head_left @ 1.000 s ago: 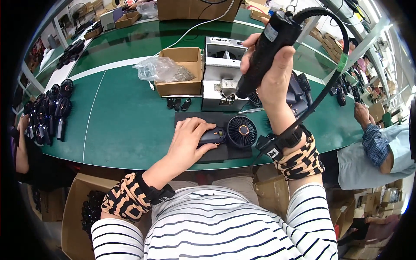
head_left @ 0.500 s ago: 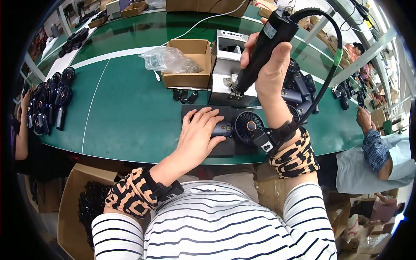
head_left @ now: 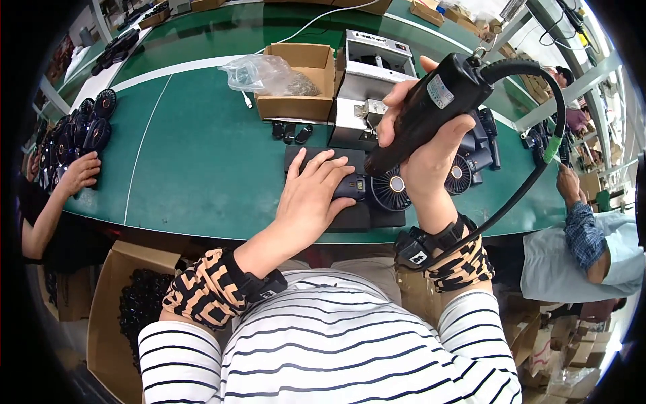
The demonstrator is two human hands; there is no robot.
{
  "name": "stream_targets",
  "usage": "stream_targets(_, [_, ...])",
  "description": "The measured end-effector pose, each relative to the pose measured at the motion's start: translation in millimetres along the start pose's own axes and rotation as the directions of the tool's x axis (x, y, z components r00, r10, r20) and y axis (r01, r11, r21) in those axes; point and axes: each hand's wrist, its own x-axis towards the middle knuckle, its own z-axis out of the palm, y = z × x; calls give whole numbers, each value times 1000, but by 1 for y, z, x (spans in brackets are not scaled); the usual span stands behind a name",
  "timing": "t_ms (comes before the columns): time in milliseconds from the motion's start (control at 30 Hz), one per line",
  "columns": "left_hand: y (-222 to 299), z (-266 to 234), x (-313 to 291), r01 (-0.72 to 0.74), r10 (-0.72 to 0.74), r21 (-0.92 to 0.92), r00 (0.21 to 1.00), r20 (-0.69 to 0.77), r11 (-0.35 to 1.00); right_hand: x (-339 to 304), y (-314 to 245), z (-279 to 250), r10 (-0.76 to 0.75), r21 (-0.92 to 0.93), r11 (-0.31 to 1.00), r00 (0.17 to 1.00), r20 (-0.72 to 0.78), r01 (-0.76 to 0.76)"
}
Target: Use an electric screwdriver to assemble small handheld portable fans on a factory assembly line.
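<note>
A black handheld fan (head_left: 390, 190) lies on a dark pad (head_left: 346, 219) near the table's front edge. My left hand (head_left: 311, 192) rests over its handle, fingers spread across the far side and thumb along the near side, holding it down. In my right hand (head_left: 436, 151) is a black electric screwdriver (head_left: 431, 111), tilted with its lower end just above the fan, near where head and handle meet. The bit is not visible. A thick black cable (head_left: 562, 94) runs from the screwdriver's top and loops down past my right forearm.
Beyond the pad stand a silver screw feeder (head_left: 350, 124) and a cardboard box (head_left: 296, 108) with a plastic bag and small metal pieces. Small black parts (head_left: 291, 132) lie before the box. More fans (head_left: 471, 165) are at the right, others (head_left: 81, 131) at the left by another person's hand (head_left: 81, 174).
My right hand has brought the screwdriver from the screw feeder's front toward me, over the fan. My left hand stays on the handle. At the left, another person's hand has reached the fans.
</note>
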Motion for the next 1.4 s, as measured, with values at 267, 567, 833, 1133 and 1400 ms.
stream_targets(267, [-2,-1,3,-8,7,-30,1000,-13,1000,-10,6,-4,76,113,991,997,3,-76])
stream_targets(567, [-3,0,0,9,-9,-15,1000,2,1000,-27,9,-5,66,224,972,997,49,-76])
stream_targets(833, [0,-2,-1,-6,6,3,1000,4,1000,53,3,-11,-277,-33,960,961,-11,277])
stream_targets(1133, [-1,-2,0,17,-17,-4,999,35,1000,53,19,-11,-178,-68,982,984,-12,177])
stream_targets(1400, [-4,1,-2,-27,27,16,999,-17,1000,-2,-22,2,-12,-37,999,1000,15,13])
